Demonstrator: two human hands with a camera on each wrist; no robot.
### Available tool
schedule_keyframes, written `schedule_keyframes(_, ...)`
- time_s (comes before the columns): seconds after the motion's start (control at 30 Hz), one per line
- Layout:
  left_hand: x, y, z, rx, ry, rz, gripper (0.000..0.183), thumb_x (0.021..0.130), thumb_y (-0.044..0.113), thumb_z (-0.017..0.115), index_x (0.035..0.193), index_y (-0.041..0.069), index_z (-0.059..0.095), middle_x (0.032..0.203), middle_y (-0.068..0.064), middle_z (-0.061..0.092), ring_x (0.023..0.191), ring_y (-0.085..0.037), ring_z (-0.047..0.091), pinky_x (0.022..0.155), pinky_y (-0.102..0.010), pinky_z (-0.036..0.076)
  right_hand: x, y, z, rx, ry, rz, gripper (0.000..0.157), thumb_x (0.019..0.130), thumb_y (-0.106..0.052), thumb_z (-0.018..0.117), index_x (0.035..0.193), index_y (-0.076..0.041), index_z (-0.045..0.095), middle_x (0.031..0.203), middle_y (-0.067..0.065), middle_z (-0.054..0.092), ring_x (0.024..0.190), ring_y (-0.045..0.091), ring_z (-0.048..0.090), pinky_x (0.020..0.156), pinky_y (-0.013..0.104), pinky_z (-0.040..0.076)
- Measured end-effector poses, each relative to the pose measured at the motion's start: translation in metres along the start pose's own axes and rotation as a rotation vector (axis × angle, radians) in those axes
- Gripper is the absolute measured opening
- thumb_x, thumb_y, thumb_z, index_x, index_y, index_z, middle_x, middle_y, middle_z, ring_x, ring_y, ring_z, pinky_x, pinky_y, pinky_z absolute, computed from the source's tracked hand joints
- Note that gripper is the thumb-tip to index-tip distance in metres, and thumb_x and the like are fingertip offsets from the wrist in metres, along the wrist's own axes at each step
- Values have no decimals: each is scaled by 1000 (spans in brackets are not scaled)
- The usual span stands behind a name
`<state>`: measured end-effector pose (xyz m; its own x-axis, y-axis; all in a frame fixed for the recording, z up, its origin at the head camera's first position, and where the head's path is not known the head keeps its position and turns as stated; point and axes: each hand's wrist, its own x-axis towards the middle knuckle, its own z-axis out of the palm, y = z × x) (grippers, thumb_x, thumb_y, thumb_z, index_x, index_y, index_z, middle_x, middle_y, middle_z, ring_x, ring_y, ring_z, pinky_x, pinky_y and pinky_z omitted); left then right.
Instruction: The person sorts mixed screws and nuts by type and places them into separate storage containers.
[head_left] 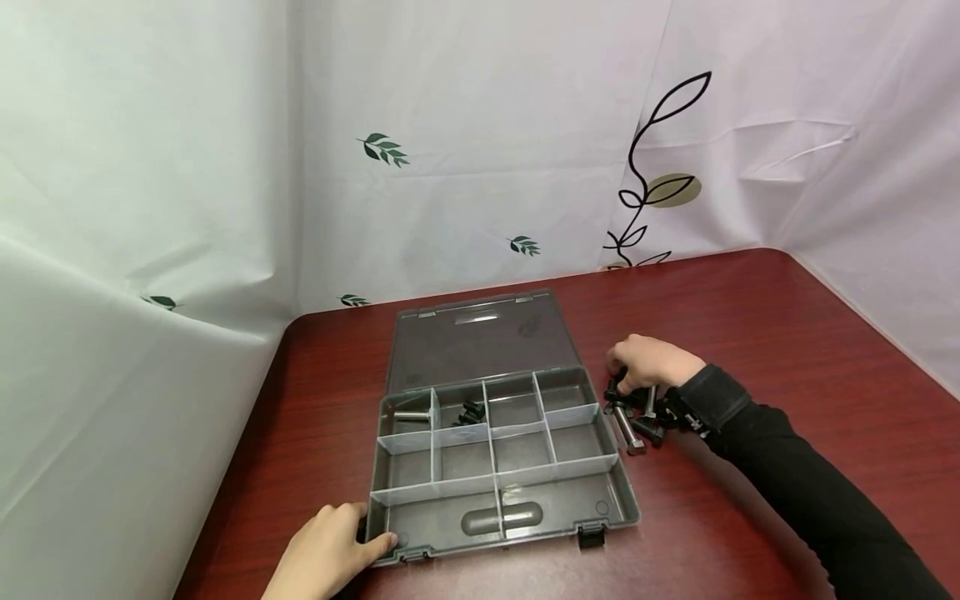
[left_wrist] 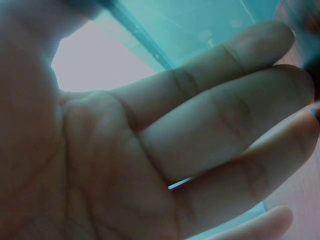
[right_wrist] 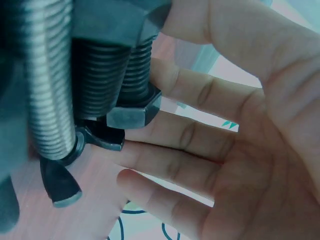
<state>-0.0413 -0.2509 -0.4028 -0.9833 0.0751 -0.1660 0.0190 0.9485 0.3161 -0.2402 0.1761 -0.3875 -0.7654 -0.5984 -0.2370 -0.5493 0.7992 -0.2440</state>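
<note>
A grey plastic organizer box (head_left: 498,479) lies opened on the table. At its front left corner my left hand (head_left: 326,546) holds on, thumb over the front wall and fingers against the left side; the left wrist view shows those fingers (left_wrist: 200,130) only slightly bent. Off the box's right side, my right hand (head_left: 648,362) reaches down into a pile of bolts. In the right wrist view, a silver threaded bolt (right_wrist: 50,85), a black bolt (right_wrist: 100,75) and a black wing-headed piece (right_wrist: 62,182) hide the right fingertips, so any grip is unclear.
One back left compartment holds a silver bolt (head_left: 411,416); beside it lie several small black bolts (head_left: 471,412). The translucent lid (head_left: 480,342) is folded flat behind. Another silver bolt (head_left: 626,429) lies close to the box's right wall. White printed cloth (head_left: 480,167) surrounds the red-brown table (head_left: 750,333).
</note>
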Motion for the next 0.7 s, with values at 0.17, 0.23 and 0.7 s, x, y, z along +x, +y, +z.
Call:
schedule_keyframes(0.17,0,0,1,-3,-3,-1,31,71,43,73,69,18,55,52,4,41,52,-13,38,51,-33,34,0,1,0,35,9,14,32,75,-16,73,103,-2,64,96,12,63,77,20,59,67,34,47)
schedule_keyframes(0.23,0,0,1,-3,-3,-2,31,71,43,73,69,18,55,52,4,41,52,-13,38,51,-33,35,-1,1,0,46,9,20,33,76,-16,73,104,-1,64,96,13,63,77,20,59,65,33,47)
schedule_keyframes(0.7,1,1,0,8,-14,-23,32,71,43,73,70,17,56,53,3,41,52,-14,38,52,-34,35,-6,4,-10,58,67,-4,21,76,-17,70,94,-8,66,86,1,62,75,15,59,65,33,46)
